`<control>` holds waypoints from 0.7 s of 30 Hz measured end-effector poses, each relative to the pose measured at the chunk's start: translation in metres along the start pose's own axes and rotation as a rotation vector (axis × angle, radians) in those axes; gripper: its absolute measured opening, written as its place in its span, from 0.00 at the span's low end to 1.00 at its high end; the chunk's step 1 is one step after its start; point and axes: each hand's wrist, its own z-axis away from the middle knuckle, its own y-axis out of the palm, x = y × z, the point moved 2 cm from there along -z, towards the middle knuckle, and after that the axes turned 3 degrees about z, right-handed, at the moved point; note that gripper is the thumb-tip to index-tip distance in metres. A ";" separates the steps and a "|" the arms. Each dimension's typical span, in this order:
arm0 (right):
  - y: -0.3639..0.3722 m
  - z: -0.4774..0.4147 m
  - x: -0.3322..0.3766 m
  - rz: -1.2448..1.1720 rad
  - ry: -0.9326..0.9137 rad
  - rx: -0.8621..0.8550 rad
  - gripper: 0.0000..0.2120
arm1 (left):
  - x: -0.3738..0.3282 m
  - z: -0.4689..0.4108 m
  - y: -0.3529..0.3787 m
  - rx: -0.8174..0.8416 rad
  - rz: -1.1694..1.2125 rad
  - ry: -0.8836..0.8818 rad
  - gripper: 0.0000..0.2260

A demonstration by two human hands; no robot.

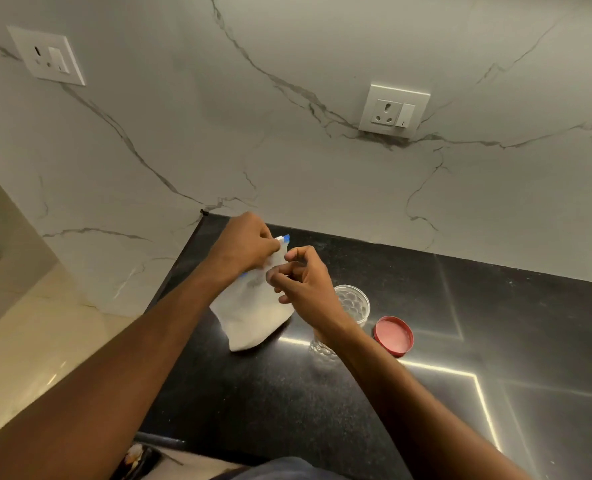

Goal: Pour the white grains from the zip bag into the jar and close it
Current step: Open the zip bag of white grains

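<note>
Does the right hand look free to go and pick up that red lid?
Probably yes. The right hand is open beside the bag, holding nothing, and the lid lies on the counter just right of the jar, with nothing on it.

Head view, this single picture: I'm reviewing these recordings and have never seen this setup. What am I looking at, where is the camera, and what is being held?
There is no machine here. The camera sits on a person's head and looks forward and down, so the two bare arms reaching in from the bottom are the wearer's own.

The left hand grips the top of a zip bag of white grains, near its blue seal strip; the bag's bottom rests on the black countertop. The right hand is at the bag's top edge with its fingers loosely curled; whether they pinch the bag cannot be told.

Right of the bag stands a clear patterned jar, open and seemingly empty. Its red lid lies beside it on the counter. Behind is a marble wall with two power sockets.
</note>
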 end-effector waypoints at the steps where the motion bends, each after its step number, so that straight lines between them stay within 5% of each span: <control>1: -0.006 -0.001 0.002 0.002 -0.019 -0.009 0.13 | -0.003 -0.002 -0.004 -0.026 0.032 0.026 0.11; 8: -0.080 -0.025 0.011 -0.004 -0.054 -0.368 0.05 | -0.065 -0.022 -0.039 -0.140 0.286 0.297 0.10; 13: -0.129 -0.042 0.001 -0.149 0.192 -0.459 0.13 | -0.116 -0.036 -0.033 -0.170 0.339 0.450 0.10; 16: -0.154 -0.037 -0.008 -0.330 0.239 -0.490 0.18 | -0.134 -0.041 -0.018 -0.130 0.411 0.480 0.11; 21: -0.189 -0.011 -0.029 -0.450 0.282 -0.628 0.10 | -0.149 -0.037 0.016 -0.014 0.625 0.422 0.10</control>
